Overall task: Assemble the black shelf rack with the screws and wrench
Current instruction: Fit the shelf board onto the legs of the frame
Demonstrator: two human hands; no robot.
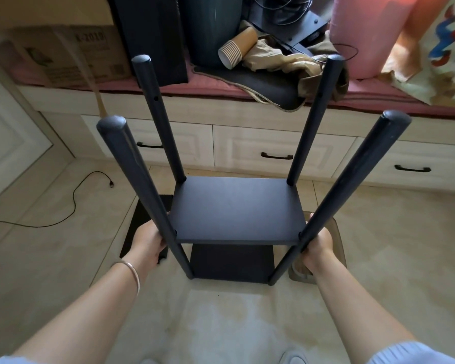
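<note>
The black shelf rack of four round metal posts and flat dark boards (237, 211) is stood upright on the pale tiled floor (63, 258) at the centre of the view, directly ahead of the person. The left hand (150, 243) is wrapped round the near-left post (142, 195) at about eight o'clock from the middle board, and the right hand (317, 249) is curled round the near-right post (352, 185) at about four o'clock; both grips are closed on the posts just at the level of that board. The long axes of the posts run vertically, their capped tops rising toward the camera, so the rack is held from both near corners with neither hand nearer than the other. A loose black flat board (139, 227) is seen on the floor at nine o'clock behind the left hand. Open screw holes are seen high on the far posts, so a further shelf is judged still to be fitted. No screws or wrench can be made out.
</note>
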